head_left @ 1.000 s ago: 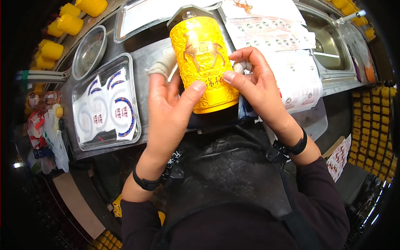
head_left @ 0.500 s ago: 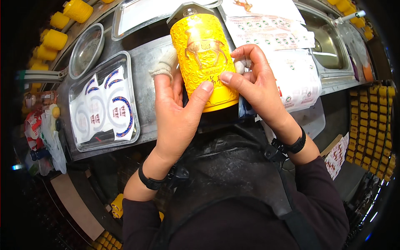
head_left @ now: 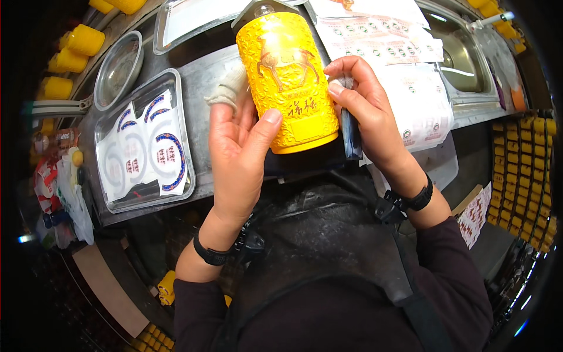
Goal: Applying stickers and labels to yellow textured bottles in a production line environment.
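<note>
A: Where's the bottle sitting?

B: The yellow bottle (head_left: pixel 286 79) is sitting between both hands, toward the bench's (head_left: pixel 202 88) near edge, neck pointing far.

A: Hands?

B: The left hand (head_left: pixel 237 141) is cupping its left side, half closed, thumb lying on the raised pattern. The right hand (head_left: pixel 370 108) is bending half open at the right side (thumb tip right by the edge, so I'm not calling contact).

A: Handling it well means what?

B: My judgement: both hands should be supporting the sides evenly, pressing lightly, thumbs staying clear of the animal figure and lettering. The base is looking close to the near edge, so slipping is worrying me most.

A: Anything hidden?

B: The bottle's back is facing away. Left fingers are disappearing behind it, into a white cover (head_left: pixel 227 91). A grey angular piece (head_left: pixel 241 22) is showing only partly around the neck. The dark blue item (head_left: pixel 351 141) below the right hand is staying unreadable.
</note>
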